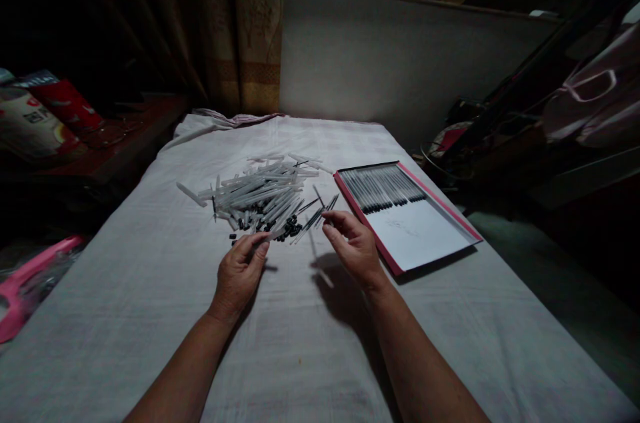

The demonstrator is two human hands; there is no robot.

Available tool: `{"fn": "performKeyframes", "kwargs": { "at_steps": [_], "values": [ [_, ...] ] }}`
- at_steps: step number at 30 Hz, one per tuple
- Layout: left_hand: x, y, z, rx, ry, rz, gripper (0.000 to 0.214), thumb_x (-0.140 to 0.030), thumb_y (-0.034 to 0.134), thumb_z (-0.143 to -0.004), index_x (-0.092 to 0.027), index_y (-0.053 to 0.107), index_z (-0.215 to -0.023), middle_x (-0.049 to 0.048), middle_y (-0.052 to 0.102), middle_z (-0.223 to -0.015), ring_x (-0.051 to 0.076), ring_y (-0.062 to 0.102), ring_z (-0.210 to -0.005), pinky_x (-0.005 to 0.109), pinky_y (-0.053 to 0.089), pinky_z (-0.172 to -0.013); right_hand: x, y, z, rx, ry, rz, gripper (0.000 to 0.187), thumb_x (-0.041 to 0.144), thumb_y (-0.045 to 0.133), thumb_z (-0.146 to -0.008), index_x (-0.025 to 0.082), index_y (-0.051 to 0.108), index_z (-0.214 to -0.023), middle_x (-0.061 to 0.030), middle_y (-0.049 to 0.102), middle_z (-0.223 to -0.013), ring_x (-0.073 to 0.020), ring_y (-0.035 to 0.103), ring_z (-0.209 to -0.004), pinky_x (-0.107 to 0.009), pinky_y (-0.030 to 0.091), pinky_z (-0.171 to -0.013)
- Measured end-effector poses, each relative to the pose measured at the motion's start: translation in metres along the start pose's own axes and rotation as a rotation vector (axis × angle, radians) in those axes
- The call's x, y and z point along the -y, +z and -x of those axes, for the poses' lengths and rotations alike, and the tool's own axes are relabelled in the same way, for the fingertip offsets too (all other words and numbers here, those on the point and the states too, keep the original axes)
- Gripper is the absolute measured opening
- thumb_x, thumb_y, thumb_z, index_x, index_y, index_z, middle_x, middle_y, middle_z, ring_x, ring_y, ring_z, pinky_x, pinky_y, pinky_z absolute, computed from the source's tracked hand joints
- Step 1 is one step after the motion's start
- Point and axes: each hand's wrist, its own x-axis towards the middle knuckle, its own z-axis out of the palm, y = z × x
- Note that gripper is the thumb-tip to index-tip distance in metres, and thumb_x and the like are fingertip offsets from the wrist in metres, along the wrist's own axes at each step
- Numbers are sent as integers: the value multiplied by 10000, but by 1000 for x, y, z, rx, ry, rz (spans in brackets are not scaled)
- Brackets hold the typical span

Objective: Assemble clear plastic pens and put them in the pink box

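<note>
A translucent white pen barrel (275,235) is pinched between the thumb and fingers of my left hand (241,270), at the near edge of the pile. My right hand (354,246) has its thumb and index finger closed around what looks like a thin pen refill (319,196), partly hidden by the fingers. Between the hands and the pile lie several dark refills (311,220) and small black caps (291,228). Loose translucent barrels (260,188) are heaped behind them. To the right, rows of black-tipped pens (383,186) fill the far half of a pink-edged box (385,255).
A pale checked cloth (280,343) covers the table. Something pink (43,270) with clear plastic lies at the left edge. Packages (65,106) stand on a side table at far left. A curtain (255,23) and a wall (350,56) rise behind.
</note>
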Motion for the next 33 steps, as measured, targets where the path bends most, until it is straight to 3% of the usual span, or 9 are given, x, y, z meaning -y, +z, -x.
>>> {"fn": "performKeyframes", "kwargs": {
  "at_steps": [4, 6, 19, 24, 28, 33],
  "values": [
    [6, -2, -2, -8, 51, -102, 216, -381, 608, -863, -254, 745, -971, 52, 735, -985, 239, 668, -980, 378, 494, -947, 19, 2, 10, -230, 57, -214, 289, 442, 554, -925, 202, 711, -892, -11, 666, -679, -121, 592, -564, -234, 465, -503],
    [8, -3, -2, -3, 57, -131, 228, -399, 595, -874, -255, 738, -978, 55, 735, -1002, 244, 663, -1002, 381, 482, -961, 24, 1, 11, -279, 72, -245, 339, 506, 572, -912, 198, 704, -865, -6, 655, -644, -118, 582, -532, -225, 442, -463],
    [13, -4, -2, 37, 118, -200, 248, -397, 561, -905, -241, 719, -1015, 70, 739, -1033, 243, 656, -1023, 377, 472, -945, 16, 0, 9, -243, 92, -221, 374, 545, 607, -880, 187, 707, -835, -14, 659, -647, -120, 580, -543, -228, 451, -471],
    [10, -5, -1, 40, 257, -315, 223, -354, 550, -911, -262, 726, -1014, 50, 756, -998, 235, 665, -965, 383, 461, -922, 11, 4, 8, -149, 101, -203, 352, 520, 608, -882, 189, 722, -843, -13, 667, -647, -117, 577, -533, -230, 466, -481],
    [4, -4, 1, 91, 357, -355, 219, -340, 526, -935, -264, 718, -1008, 49, 766, -961, 236, 669, -936, 400, 429, -929, 2, 16, 16, 32, 94, -157, 310, 434, 569, -915, 185, 752, -894, -29, 701, -687, -124, 603, -548, -243, 499, -521],
    [1, -3, 3, 118, 406, -367, 219, -314, 507, -949, -256, 701, -1031, 51, 763, -961, 234, 666, -935, 404, 424, -934, -4, 27, 22, 325, -3, 194, 285, 254, 576, -897, 192, 728, -1130, -74, 753, -971, -178, 689, -877, -298, 535, -804]
  ]
}}
